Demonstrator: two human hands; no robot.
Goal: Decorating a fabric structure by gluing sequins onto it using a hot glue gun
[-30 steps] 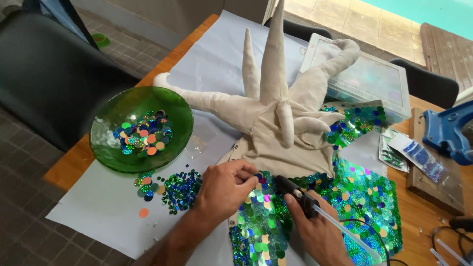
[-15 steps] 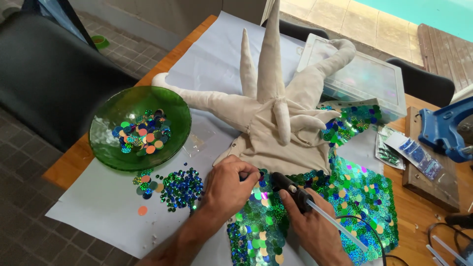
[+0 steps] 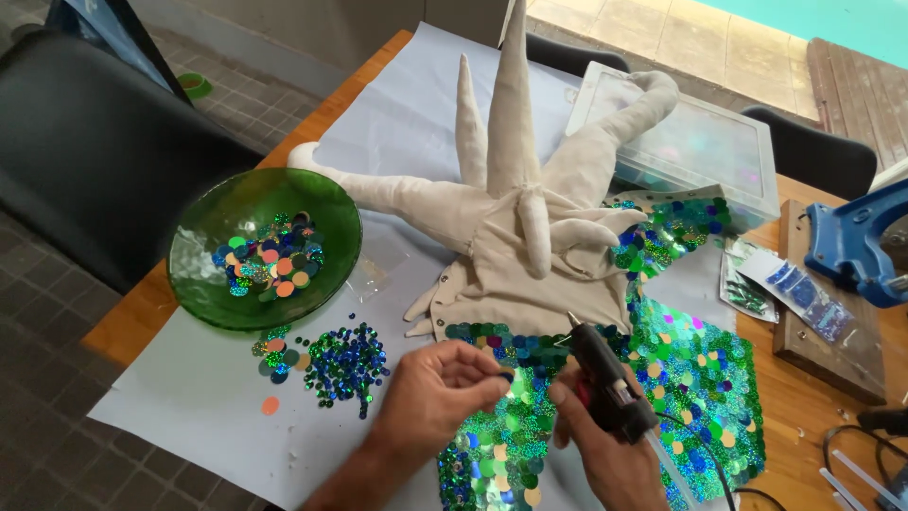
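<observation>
Fingers (image 3: 492,378) of left hand (image 3: 440,388) pinching a sequin, right hand (image 3: 605,445) gripping glue gun (image 3: 605,383)

— Beige stuffed figure (image 3: 515,237): matt woven cloth, soft, seams showing. Lower part (image 3: 681,378) covered in glossy green and blue sequins, holographic glint.

— Bowl (image 3: 203,284)?

— Green glass, rippled and shiny, filled with glittering plastic discs. Loose sequins (image 3: 345,364) the same, scattered on smooth matt pale paper (image 3: 170,407).

— And in the right hand (image 3: 605,454)?

— Black matt plastic glue gun (image 3: 605,383), metal tip. Underneath all, varnished wood table (image 3: 132,317), warm and faintly glossy. Clear plastic box (image 3: 681,142) at the back, smooth.
</observation>
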